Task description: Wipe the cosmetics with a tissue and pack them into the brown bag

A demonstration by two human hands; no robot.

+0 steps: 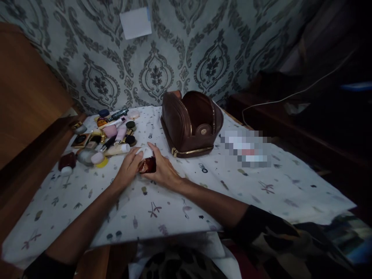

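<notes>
Both hands meet at a small brown bottle (148,165) with a white top, left of the bag. My left hand (128,169) has its fingers closed round the bottle's left side and top. Around its right side and base wraps my right hand (164,169). A brown leather bag (186,128) stands upright just beyond, its gold zipper undone and its inside dark. To the left lies a cluster of cosmetics, with a cream tube (117,149), a pink jar (109,131), a round glass jar (85,157) and a dark red bottle with a white cap (67,162).
A white patterned cloth (186,209) covers the table. Right of the bag lies a blurred-out item (247,149). Wooden furniture (31,89) borders the left side. A white cable (279,101) runs at the right, and patterned wallpaper rises behind.
</notes>
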